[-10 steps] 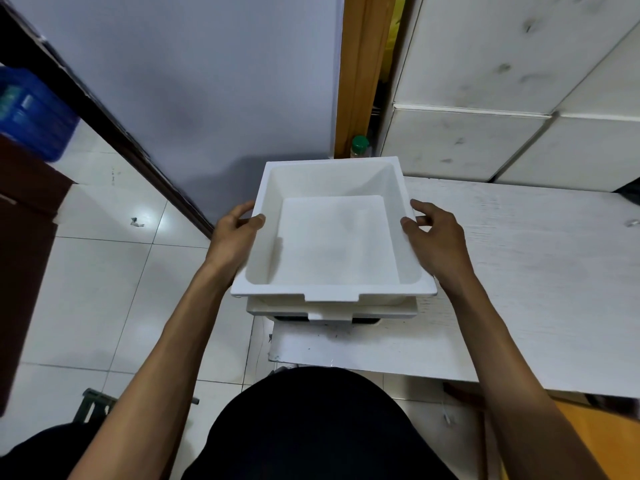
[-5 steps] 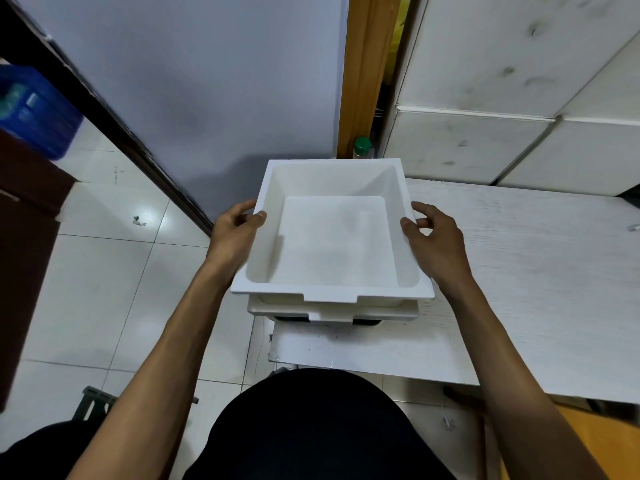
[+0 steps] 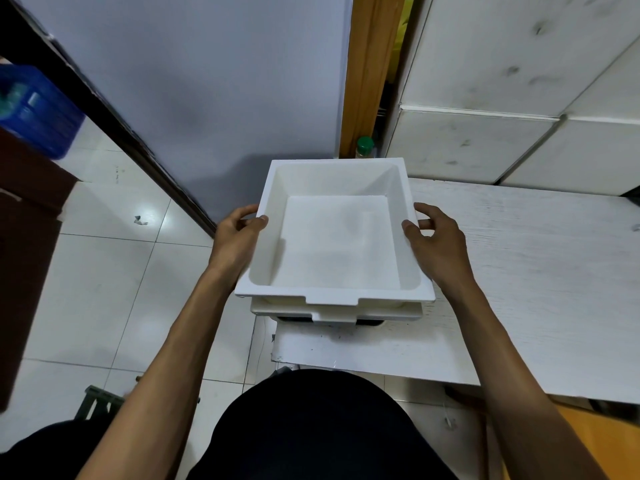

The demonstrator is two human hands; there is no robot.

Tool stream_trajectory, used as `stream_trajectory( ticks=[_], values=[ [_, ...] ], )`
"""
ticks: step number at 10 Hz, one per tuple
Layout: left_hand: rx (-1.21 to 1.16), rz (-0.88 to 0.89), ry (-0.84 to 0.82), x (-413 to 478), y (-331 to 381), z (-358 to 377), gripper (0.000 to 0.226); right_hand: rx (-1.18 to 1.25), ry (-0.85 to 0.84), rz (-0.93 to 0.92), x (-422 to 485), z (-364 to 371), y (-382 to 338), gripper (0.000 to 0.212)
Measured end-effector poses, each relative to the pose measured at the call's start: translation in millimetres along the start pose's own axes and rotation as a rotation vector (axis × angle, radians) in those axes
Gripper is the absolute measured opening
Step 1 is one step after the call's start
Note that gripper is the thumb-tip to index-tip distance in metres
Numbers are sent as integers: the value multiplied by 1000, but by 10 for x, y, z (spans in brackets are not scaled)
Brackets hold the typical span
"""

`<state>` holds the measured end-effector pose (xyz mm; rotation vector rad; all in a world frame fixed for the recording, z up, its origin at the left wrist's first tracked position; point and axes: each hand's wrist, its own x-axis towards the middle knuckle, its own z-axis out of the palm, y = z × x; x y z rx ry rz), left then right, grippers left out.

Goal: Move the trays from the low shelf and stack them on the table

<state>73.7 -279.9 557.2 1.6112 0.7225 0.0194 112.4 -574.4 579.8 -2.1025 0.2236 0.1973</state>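
Two hands share the load: on the left, the left hand (image 3: pixel 239 237) pinches the side rim of the top tray (image 3: pixel 337 237), thumb hooked over the lip and fingers curled beneath the flange. That white tray sits nested in a second white tray (image 3: pixel 332 311), whose front lip shows just below it, and something dark peeks out under that one, too hidden to name. The pile rests at the near left corner of the white bench (image 3: pixel 519 271), with the upper tray's left edge overhanging the floor. The tray looks like thin moulded plastic, so I judge it light and fairly stiff, though a wide shallow shell like this may flex or twist if lifted by one side only. Its smooth, glossy walls are probably slippery, so the flat outer rim is the sensible place to hold, or the notched tab at the front. On the right, the right hand (image 3: pixel 436 242) mirrors the other, its grip closed on the opposite rim with the thumb on top. Opposed holds at mid-length should keep it level.
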Motion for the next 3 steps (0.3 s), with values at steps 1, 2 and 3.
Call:
stream_trajectory(
  ticks=[1, 2, 3],
  values=[
    [3, -4, 0, -27, 26, 1, 31, -4, -4, -6, -2, 4, -10, 41],
    [2, 2, 12, 3, 14, -8, 31, -5, 18, -1, 17, -16, 7, 40],
    [182, 35, 74, -41, 97, -83, 34, 36, 151, 6, 14, -174, 5, 37]
  ],
)
